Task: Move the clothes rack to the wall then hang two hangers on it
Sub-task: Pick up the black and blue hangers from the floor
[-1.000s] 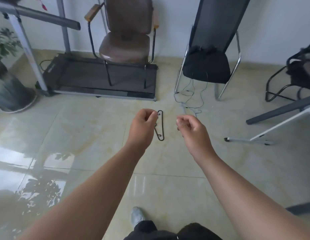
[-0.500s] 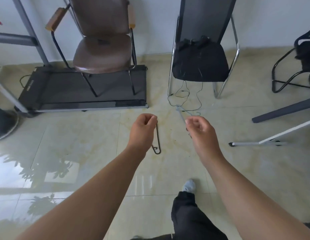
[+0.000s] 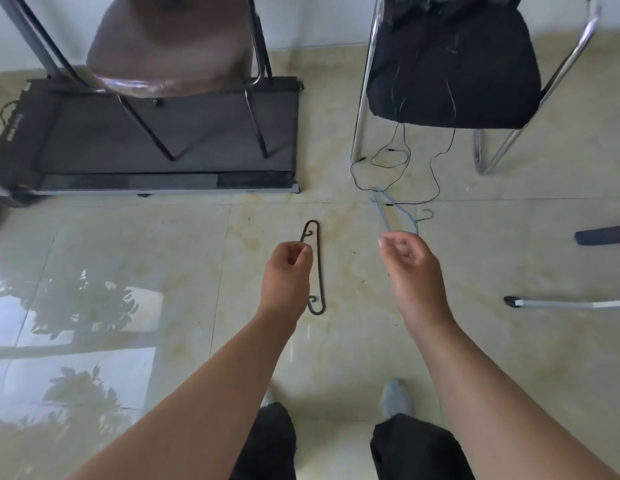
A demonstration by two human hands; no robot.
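While both hands, left (image 3: 288, 268) and right (image 3: 410, 263), hang loosely curled and empty, two hangers, black (image 3: 317, 268) and blue (image 3: 395, 213), lie on the floor (image 3: 163, 271).

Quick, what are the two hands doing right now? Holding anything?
Left hand: loosely curled, holding nothing, above the dark hanger on the floor.
Right hand: loosely curled, empty, near the blue hanger.
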